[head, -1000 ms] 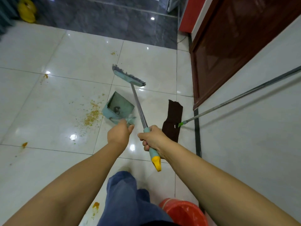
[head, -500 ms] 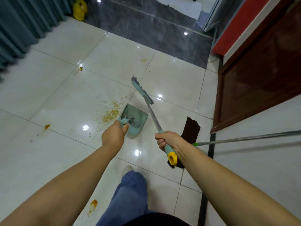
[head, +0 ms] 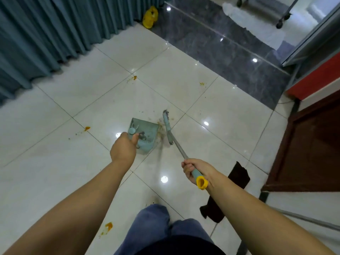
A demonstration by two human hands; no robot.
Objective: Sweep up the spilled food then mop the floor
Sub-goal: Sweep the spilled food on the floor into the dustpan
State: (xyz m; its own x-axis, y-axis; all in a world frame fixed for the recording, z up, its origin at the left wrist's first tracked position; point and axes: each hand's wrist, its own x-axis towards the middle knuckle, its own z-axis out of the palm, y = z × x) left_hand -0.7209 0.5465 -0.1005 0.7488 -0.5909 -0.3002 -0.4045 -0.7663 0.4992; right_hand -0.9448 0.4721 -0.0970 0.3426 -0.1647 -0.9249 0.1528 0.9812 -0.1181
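My left hand (head: 123, 150) grips the handle of a teal dustpan (head: 147, 132) that rests on the white tile floor. My right hand (head: 196, 169) is closed round the teal, yellow-tipped handle of a broom whose head (head: 167, 124) stands just right of the dustpan's open edge. A thin trail of brownish crumbs (head: 161, 128) lies between the broom head and the pan. Orange food spots are scattered around: one (head: 134, 77) far ahead, one (head: 202, 83) further right, one (head: 87, 128) to the left, one (head: 108, 226) near my feet.
A dark brown mop cloth (head: 237, 178) lies on the floor to my right, its metal pole (head: 311, 221) running off right. Teal curtains (head: 46, 34) hang at left, a yellow bag (head: 150, 16) beyond them. A brown door (head: 316, 148) is at right. My jeans-clad legs (head: 156, 223) are below.
The dustpan has been turned so its mouth faces right, and the broom head has come down beside it. The large crumb pile is gone from the tile. My view swung left.
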